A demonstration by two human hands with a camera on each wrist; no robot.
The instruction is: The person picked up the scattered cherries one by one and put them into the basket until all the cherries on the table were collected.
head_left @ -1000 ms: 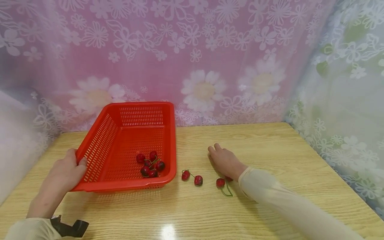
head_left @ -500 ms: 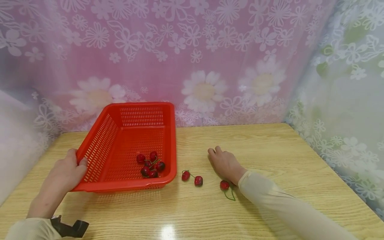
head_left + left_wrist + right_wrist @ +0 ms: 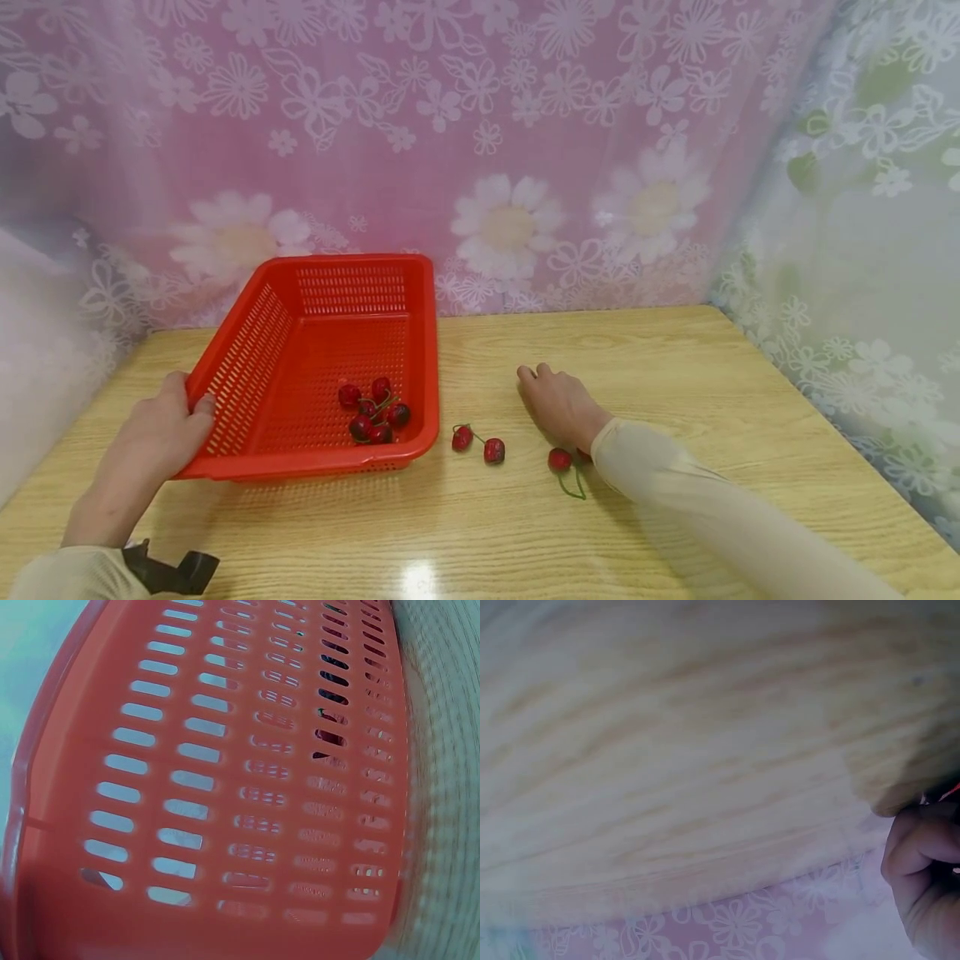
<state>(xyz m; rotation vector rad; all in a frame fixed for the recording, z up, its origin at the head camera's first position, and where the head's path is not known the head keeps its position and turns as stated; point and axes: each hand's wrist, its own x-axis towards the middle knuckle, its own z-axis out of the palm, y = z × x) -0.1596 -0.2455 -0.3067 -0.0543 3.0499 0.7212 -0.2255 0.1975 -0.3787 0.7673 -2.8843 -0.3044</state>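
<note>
My left hand (image 3: pixel 153 433) grips the left rim of a red plastic basket (image 3: pixel 430 358), its thumb over the edge. The slotted wall of the basket (image 3: pixel 169 922) fills most of the left wrist view. Several dark red cherries (image 3: pixel 361 428) with green stems lie inside, towards the near right corner. My right hand (image 3: pixel 562 404) rests on the table right of the basket, fingers loosely bent and nothing visible in them. By its wrist lies a cherry (image 3: pixel 559 460) on a green stem, with another partly hidden under the sleeve. Bent fingers (image 3: pixel 922 851) show at the right wrist view's edge.
Two cherries (image 3: pixel 494 451) joined by a stem lie on the wooden table (image 3: pixel 480 533) between the basket and my right hand. A pink flowered curtain (image 3: pixel 420 192) hangs behind the table, and a pale one (image 3: pixel 870 275) stands on the right.
My right hand has shifted slightly towards me, and the cherry by its wrist has moved a little right and nearer. My left hand and the basket have stayed in place.
</note>
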